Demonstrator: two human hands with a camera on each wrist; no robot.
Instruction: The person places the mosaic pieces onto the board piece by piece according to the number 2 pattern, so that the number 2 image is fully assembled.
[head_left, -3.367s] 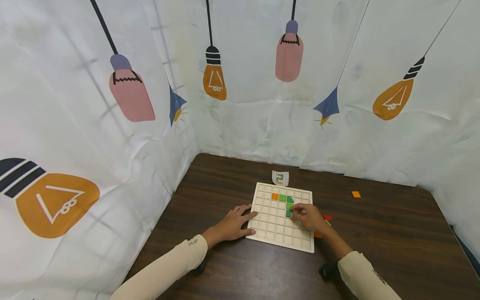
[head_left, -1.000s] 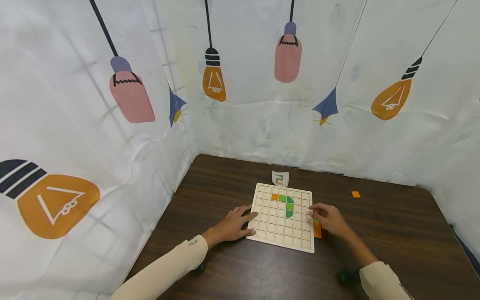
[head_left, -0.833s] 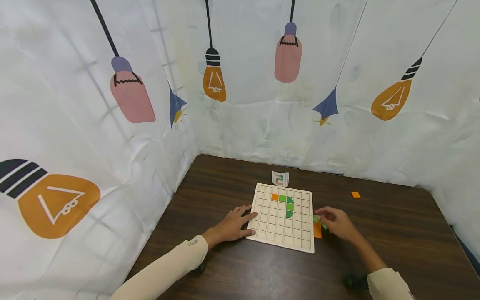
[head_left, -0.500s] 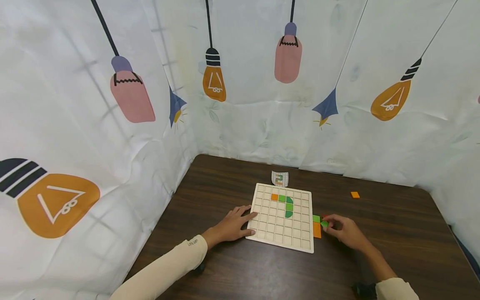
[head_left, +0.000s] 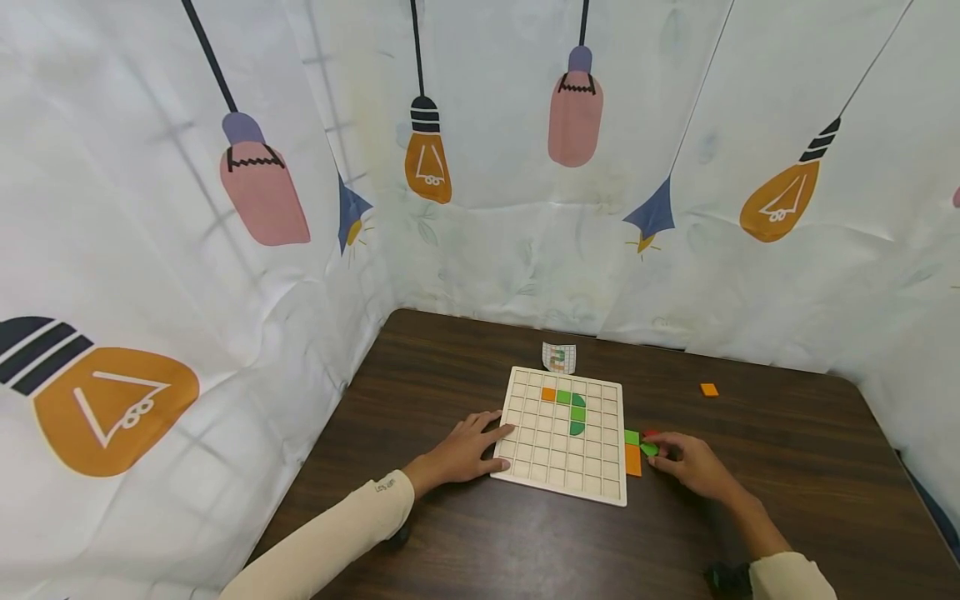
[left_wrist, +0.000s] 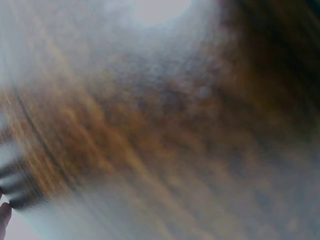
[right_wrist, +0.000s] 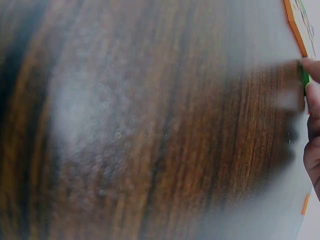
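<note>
A pale wooden grid board (head_left: 543, 475) lies on the dark table. My left hand (head_left: 465, 446) rests at its left edge, fingers spread, with fingertips on the board. An orange square (head_left: 549, 394), a green square (head_left: 563, 397), a second green square (head_left: 577, 413) and two dark green rounded tiles (head_left: 577, 428) sit in its cells. Right of the board, my right hand (head_left: 693, 467) pinches a light green tile (head_left: 649, 449) between thumb and finger. The right wrist view shows fingertips at that green tile's edge (right_wrist: 305, 76). The tile's full shape is partly hidden.
Beside the board's right edge lie a green tile (head_left: 632, 437), an orange tile (head_left: 633, 460) and a red tile (head_left: 651, 434) partly covered by the hand. A lone orange tile (head_left: 708, 390) lies farther right. Behind the board is a small printed pattern card (head_left: 558, 358).
My right hand has left the dark green tile on the board and moved right to the loose tiles, where it now pinches a light green one. The left hand has stayed put.
</note>
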